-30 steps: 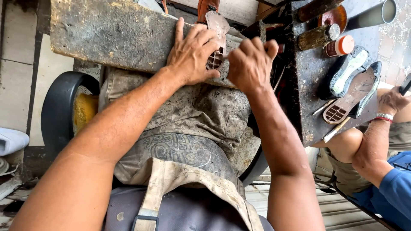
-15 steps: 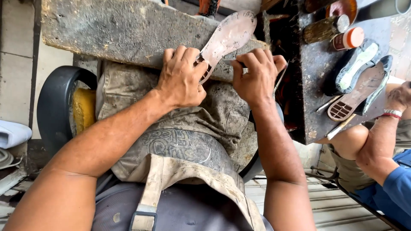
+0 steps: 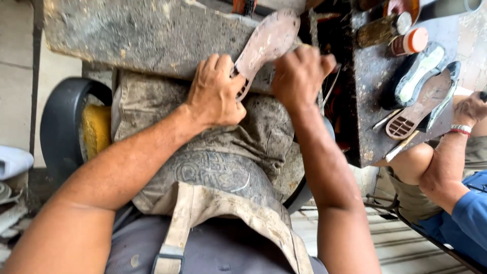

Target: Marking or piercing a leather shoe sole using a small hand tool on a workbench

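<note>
the shoe sole point(image 3: 266, 43) under the left hand point(image 3: 215, 94) and right hand point(image 3: 299, 76) looks like matt, dusty pinkish-brown rubber with a moulded grid at its heel end. it lies at the near edge of a stone slab point(image 3: 142, 35), rough, pitted and grey. the apron point(image 3: 218, 152) over the lap is coarse cloth, stained and worn, with a woven strap. on the dark, grimy workbench point(image 3: 370, 122) at the right, a second sole point(image 3: 418, 109) shows similar dull rubber; beside it a glossy black shoe point(image 3: 418, 73) has a pale lining.
</note>
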